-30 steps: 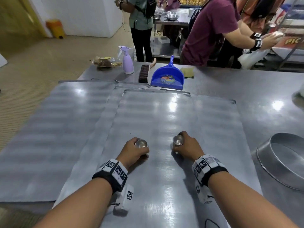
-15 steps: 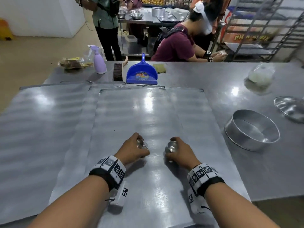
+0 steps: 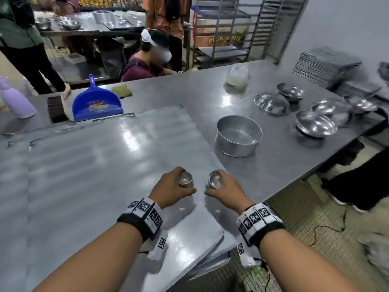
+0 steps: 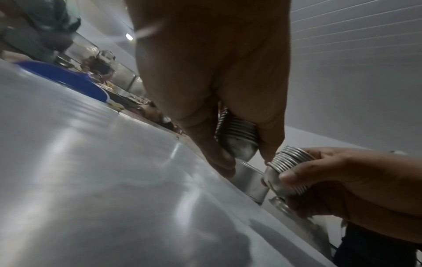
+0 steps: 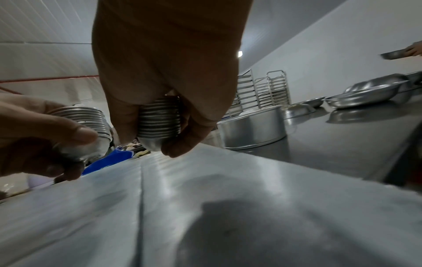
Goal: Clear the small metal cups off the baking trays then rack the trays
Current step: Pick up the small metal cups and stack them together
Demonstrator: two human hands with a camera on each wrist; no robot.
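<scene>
My left hand [image 3: 171, 189] grips a nested stack of small metal cups [image 3: 186, 179], seen from below in the left wrist view as ribbed rims [image 4: 238, 133]. My right hand [image 3: 224, 189] grips a second stack of cups [image 3: 214, 180], shown close in the right wrist view [image 5: 160, 124]. Both stacks are held a little above the right part of the top baking tray [image 3: 105, 165], side by side and a few centimetres apart. Several flat trays overlap under it across the steel table [image 3: 273, 165].
A round metal tin [image 3: 237, 137] stands just right of the trays. Steel bowls [image 3: 315, 124] sit further right, with a stack of trays [image 3: 324, 66] at the back. A blue dustpan [image 3: 95, 106], a brush and a purple spray bottle [image 3: 14, 100] lie behind. A tray rack [image 3: 242, 28] and people stand beyond.
Both hands have carried their cup stacks to the right over the tray, toward its right edge. The view has swung right, bringing the tin and bowls into sight.
</scene>
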